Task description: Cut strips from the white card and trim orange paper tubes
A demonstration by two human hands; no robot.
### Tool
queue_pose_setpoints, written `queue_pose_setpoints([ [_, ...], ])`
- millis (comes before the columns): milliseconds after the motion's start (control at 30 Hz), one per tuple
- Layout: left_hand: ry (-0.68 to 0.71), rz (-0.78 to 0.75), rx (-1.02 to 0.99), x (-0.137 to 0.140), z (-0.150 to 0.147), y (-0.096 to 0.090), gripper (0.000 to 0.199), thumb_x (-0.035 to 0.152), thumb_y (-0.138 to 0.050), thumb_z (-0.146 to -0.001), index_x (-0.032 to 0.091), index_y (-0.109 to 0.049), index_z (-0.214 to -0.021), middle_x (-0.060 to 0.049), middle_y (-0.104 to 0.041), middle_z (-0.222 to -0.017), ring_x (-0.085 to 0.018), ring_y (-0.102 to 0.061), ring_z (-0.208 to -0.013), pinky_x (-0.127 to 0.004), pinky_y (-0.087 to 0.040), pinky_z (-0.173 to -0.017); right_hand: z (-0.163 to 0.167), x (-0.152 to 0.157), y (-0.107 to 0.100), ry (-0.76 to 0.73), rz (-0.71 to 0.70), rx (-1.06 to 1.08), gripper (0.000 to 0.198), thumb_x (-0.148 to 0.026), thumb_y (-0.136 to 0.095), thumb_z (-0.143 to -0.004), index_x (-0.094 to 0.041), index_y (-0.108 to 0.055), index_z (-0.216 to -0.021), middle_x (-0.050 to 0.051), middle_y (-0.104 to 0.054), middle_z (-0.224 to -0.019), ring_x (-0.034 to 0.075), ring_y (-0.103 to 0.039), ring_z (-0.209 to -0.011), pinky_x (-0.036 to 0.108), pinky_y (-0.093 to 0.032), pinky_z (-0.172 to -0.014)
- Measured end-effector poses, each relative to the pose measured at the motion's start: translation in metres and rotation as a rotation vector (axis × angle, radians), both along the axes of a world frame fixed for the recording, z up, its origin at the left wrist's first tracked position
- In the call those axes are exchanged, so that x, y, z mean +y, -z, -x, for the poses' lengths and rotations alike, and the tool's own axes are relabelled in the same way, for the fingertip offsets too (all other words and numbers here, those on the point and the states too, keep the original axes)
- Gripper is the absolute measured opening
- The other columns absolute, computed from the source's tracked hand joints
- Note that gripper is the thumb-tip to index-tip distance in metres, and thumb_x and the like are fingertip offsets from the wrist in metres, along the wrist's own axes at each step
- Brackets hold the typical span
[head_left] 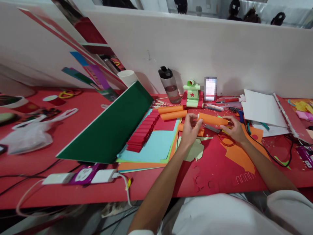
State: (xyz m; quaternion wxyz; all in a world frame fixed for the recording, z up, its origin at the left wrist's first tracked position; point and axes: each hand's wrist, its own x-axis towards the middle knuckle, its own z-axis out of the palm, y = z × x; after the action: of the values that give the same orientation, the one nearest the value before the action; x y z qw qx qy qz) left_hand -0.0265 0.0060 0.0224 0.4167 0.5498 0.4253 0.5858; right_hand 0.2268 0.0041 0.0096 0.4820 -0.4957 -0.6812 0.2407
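Observation:
An orange paper tube [212,119] lies level between my two hands, above the red table. My left hand [191,129] is closed on its left end, thumb and fingers pinching the rim. The right end is in my right hand [235,129], its fingers curled around the paper. Beneath the tube are scissors [212,128] with their blades pointing left, and another orange roll partly hidden by my left hand. Two more orange paper tubes [173,115] rest side by side to the left. Pale green paper scraps [194,150] lie below my left wrist.
A dark green board [110,127] leans at left beside folded red paper strips [143,132] and stacked coloured sheets [153,147]. Behind stand a water bottle [169,85], a green paper model [192,94] and a phone [210,88]. Orange sheets [241,155] and a black cable lie right.

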Motion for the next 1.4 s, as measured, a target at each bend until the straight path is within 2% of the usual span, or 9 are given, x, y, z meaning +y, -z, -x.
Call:
queue_pose_setpoints([
  [100, 0.017, 0.008, 0.040, 0.002, 0.005, -0.003, 0.033, 0.054, -0.066, -0.098, 0.022, -0.059, -0.104, -0.005, -0.067, -0.106, -0.018, -0.069, -0.093, -0.027, -0.057, -0.076, -0.003, 0.002, 0.000, 0.030, -0.082, -0.033, 0.038, -0.043, -0.084, -0.087, -0.026, -0.074, -0.119, 0.008, -0.076, -0.121, 0.029, -0.073, -0.111, 0.049, -0.058, -0.103],
  [333, 0.028, 0.032, 0.067, 0.012, 0.015, 0.000, 0.037, 0.057, -0.057, -0.101, 0.021, -0.064, -0.098, -0.005, -0.071, -0.099, -0.018, -0.070, -0.090, -0.027, -0.057, -0.077, -0.005, 0.002, -0.003, 0.019, -0.207, -0.047, 0.033, -0.038, -0.084, -0.088, -0.025, -0.075, -0.117, 0.008, -0.077, -0.118, 0.028, -0.074, -0.110, 0.044, -0.062, -0.095],
  [467, 0.082, 0.091, 0.013, 0.016, 0.018, 0.002, 0.035, 0.055, -0.069, -0.091, 0.020, -0.064, -0.093, -0.001, -0.067, -0.089, -0.016, -0.066, -0.079, -0.027, -0.057, -0.071, -0.006, 0.002, -0.004, -0.010, -0.295, -0.065, 0.030, -0.041, -0.085, -0.089, -0.027, -0.076, -0.115, 0.008, -0.079, -0.116, 0.029, -0.074, -0.112, 0.047, -0.060, -0.101],
  [600, 0.099, 0.169, -0.028, 0.020, 0.021, 0.000, 0.036, 0.050, -0.080, -0.076, 0.019, -0.067, -0.089, -0.002, -0.070, -0.087, -0.015, -0.065, -0.075, -0.028, -0.059, -0.071, -0.006, 0.003, -0.003, -0.036, -0.317, -0.052, 0.030, -0.038, -0.084, -0.091, -0.028, -0.076, -0.118, 0.008, -0.079, -0.116, 0.028, -0.074, -0.112, 0.046, -0.061, -0.100],
  [700, 0.108, 0.207, -0.033, 0.021, 0.022, -0.002, 0.037, 0.049, -0.083, -0.069, 0.018, -0.070, -0.084, -0.002, -0.071, -0.083, -0.016, -0.066, -0.074, -0.029, -0.059, -0.071, -0.006, 0.003, -0.001, -0.029, -0.305, -0.045, 0.030, -0.037, -0.084, -0.091, -0.028, -0.076, -0.118, 0.007, -0.079, -0.116, 0.027, -0.074, -0.109, 0.043, -0.062, -0.095],
  [900, 0.177, 0.239, 0.044, 0.017, 0.024, -0.007, 0.038, 0.054, -0.087, -0.068, 0.018, -0.075, -0.074, 0.000, -0.068, -0.067, -0.016, -0.064, -0.066, -0.028, -0.056, -0.068, -0.005, 0.001, 0.000, -0.010, -0.248, -0.055, 0.032, -0.041, -0.084, -0.090, -0.026, -0.076, -0.118, 0.008, -0.079, -0.116, 0.025, -0.074, -0.099, 0.043, -0.060, -0.094],
  [1133, 0.181, 0.298, -0.042, 0.013, 0.023, -0.011, 0.075, 0.089, -0.070, -0.072, 0.016, -0.078, -0.087, -0.009, -0.077, -0.082, -0.023, -0.072, -0.074, -0.033, -0.060, -0.070, -0.003, 0.001, -0.001, 0.051, -0.157, -0.049, 0.035, -0.046, -0.084, -0.088, -0.025, -0.078, -0.116, 0.008, -0.080, -0.111, 0.025, -0.075, -0.093, 0.039, -0.060, -0.087],
  [1300, 0.125, 0.245, 0.067, 0.014, 0.024, -0.009, 0.063, 0.078, -0.083, -0.067, 0.016, -0.078, -0.082, -0.004, -0.073, -0.077, -0.017, -0.065, -0.064, -0.027, -0.053, -0.063, -0.002, 0.002, 0.001, 0.001, -0.069, -0.025, 0.036, -0.042, -0.085, -0.087, -0.026, -0.079, -0.118, 0.007, -0.081, -0.117, 0.025, -0.076, -0.098, 0.042, -0.060, -0.092],
  [1400, 0.087, 0.215, 0.088, 0.017, 0.025, -0.005, 0.057, 0.073, -0.085, -0.067, 0.017, -0.079, -0.079, -0.002, -0.070, -0.071, -0.015, -0.060, -0.061, -0.027, -0.051, -0.061, -0.001, 0.001, 0.001, -0.008, -0.019, -0.031, 0.036, -0.040, -0.086, -0.086, -0.027, -0.079, -0.119, 0.007, -0.080, -0.119, 0.026, -0.076, -0.101, 0.041, -0.061, -0.090],
])
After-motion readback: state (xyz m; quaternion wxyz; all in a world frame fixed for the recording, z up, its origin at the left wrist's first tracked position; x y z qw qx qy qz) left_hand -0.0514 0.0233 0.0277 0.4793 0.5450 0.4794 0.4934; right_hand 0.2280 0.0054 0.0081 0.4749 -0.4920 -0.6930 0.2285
